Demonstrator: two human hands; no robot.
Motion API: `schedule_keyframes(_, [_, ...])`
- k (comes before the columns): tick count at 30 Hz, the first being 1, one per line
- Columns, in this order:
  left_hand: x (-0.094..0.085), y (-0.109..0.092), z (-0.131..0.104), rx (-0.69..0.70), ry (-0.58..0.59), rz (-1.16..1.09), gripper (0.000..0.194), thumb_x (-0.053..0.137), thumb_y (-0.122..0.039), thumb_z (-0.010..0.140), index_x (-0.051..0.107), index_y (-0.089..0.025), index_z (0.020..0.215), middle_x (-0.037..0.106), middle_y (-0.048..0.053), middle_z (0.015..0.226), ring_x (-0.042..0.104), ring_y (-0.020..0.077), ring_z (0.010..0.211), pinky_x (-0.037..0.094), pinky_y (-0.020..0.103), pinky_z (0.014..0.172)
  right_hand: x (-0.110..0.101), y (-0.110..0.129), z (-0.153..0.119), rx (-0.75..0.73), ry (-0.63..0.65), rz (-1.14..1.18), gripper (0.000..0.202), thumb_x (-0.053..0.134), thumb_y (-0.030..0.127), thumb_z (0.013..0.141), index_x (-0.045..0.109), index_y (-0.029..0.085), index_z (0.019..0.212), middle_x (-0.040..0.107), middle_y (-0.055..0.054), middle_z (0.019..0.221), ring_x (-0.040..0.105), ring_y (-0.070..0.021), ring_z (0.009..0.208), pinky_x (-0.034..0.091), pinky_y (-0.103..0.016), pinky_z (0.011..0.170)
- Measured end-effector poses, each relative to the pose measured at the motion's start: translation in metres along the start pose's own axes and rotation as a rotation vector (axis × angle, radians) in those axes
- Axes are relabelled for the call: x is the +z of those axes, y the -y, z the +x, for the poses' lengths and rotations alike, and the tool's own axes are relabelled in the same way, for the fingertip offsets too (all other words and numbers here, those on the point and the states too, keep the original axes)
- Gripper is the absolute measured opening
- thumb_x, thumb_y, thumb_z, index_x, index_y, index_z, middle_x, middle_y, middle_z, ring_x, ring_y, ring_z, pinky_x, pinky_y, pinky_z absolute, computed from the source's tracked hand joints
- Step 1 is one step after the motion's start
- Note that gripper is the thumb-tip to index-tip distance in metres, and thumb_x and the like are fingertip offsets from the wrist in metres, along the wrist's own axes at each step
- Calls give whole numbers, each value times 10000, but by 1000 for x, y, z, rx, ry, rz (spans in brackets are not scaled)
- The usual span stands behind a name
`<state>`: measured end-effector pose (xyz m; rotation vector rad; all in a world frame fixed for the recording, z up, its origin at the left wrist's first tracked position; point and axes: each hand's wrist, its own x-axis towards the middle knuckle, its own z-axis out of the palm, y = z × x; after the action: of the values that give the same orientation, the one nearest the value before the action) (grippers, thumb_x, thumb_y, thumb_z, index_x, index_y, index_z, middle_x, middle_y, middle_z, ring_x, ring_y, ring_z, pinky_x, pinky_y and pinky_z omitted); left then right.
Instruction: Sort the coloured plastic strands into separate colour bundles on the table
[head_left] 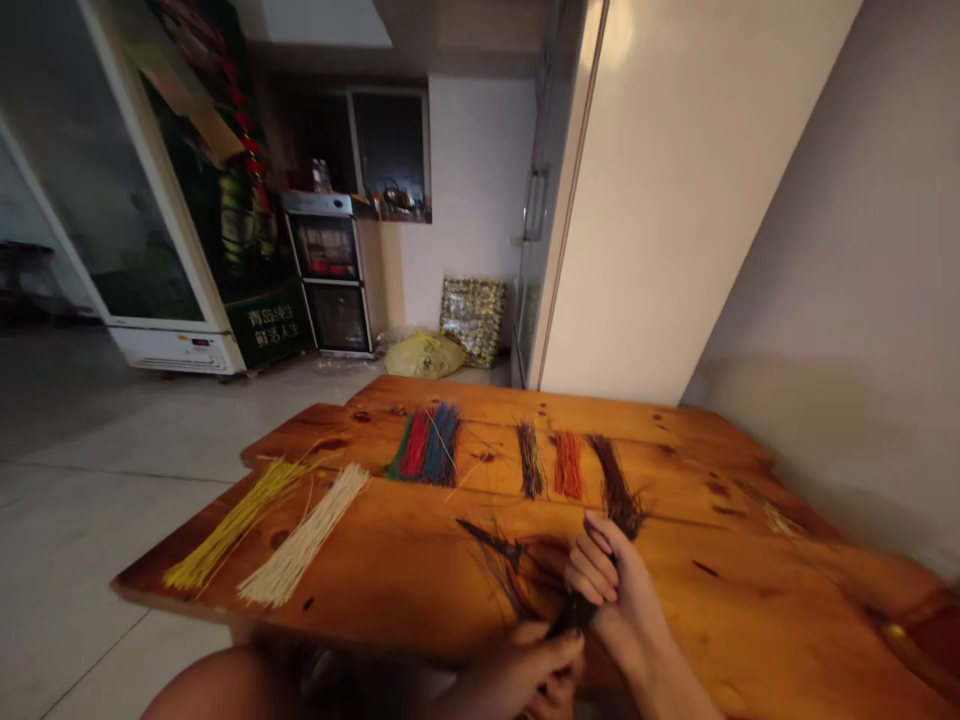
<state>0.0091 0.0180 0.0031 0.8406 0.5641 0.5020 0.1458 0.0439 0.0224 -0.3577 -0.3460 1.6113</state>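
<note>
Dark thin wire strands (517,565), splayed at their far ends, lie on the knotty, glossy wooden table (735,610). Right hand (611,590) curls closed around their bunched end; left hand (525,675) pinches it below.

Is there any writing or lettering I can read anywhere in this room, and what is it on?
"青岛啤酒" over "鲜活人生", as best it reads: white characters on the green base panel of the tall display fridge; blurred, so the reading is uncertain.
Small red display on the white fridge base: too small to read.
Yellow bag on the floor: dark print, too blurred to read.
Nothing readable on the wooden table or the wire bundles.
</note>
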Motion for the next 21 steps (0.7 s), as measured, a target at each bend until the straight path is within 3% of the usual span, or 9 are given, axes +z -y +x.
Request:
schedule_keyframes(3, [-4, 2, -2, -65, -49, 104, 316, 529, -454, 797, 461, -179, 658, 260, -98, 454, 155, 28, 355, 85, 206, 369, 14, 4, -2, -25, -15, -8, 353, 554, 231, 808, 364, 192, 514, 196, 133, 359, 52, -33, 326, 167, -151, 291])
schedule_keyframes(8, [-10, 3, 0, -23, -98, 235, 381, 504, -562, 754, 426, -197, 680, 260, -108, 462, 152, 37, 355, 89, 222, 387, 24, 9, 1, -78, -44, -33, 407, 560, 215, 794, 284, 203, 495, 200, 130, 345, 59, -36, 326, 157, -155, 283])
schedule_keyframes(13, [-8, 6, 1, 28, -136, 231, 423, 501, -607, 732, 399, -202, 663, 222, -114, 471, 107, 37, 370, 59, 222, 397, 24, 16, 3, -72, -21, -12, 377, 512, 205, 820, 312, 197, 501, 199, 129, 340, 62, -37, 316, 148, -162, 284])
schedule_keyframes(17, [-15, -9, -4, 7, -59, 249, 374, 518, -540, 767, 494, -170, 721, 268, -96, 500, 156, 44, 403, 93, 204, 405, 22, 22, 6, -132, -52, -7, 379, 504, 171, 811, 294, 197, 496, 194, 128, 341, 82, -37, 313, 167, -162, 290])
schedule_keyframes(21, [-34, -31, -15, -17, -53, 323, 299, 551, -435, 793, 599, -141, 817, 439, -43, 566, 317, 54, 448, 215, 174, 424, 17, 32, 11, -241, -78, -39, 397, 534, 171, 779, 248, 207, 505, 188, 132, 346, 106, -36, 303, 178, -163, 283])
